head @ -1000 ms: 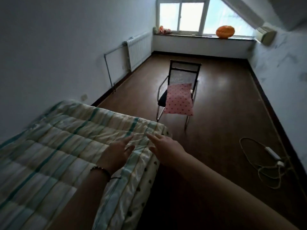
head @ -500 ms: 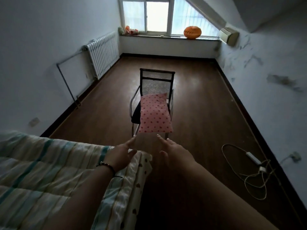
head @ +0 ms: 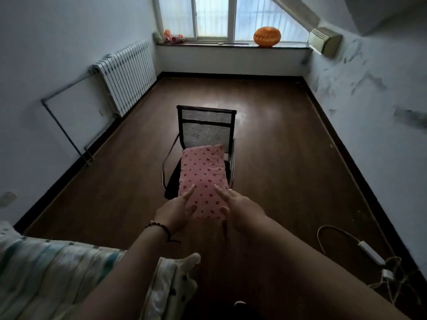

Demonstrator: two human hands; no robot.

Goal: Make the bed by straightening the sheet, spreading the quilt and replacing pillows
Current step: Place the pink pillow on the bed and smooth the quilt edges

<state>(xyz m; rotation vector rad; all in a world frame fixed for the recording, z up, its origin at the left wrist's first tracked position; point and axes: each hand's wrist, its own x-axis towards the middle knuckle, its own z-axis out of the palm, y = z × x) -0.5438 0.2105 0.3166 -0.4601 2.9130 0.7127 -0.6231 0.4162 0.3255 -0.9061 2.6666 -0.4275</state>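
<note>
Both hands, left hand and right hand, are spread wide holding nothing, reaching for the pink pillow on the chair at 12 o'clock. Quilt looks spread, so it's pillow step; next is grabbing both sides.

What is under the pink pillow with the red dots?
The pink pillow lies on a black chair, leaning against its mesh back. The seat's dark edge shows at the left; the rest is covered.

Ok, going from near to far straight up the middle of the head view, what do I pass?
Quilt → left hand and right hand → pillow → chair → bare floor → windowsill → window.
</note>
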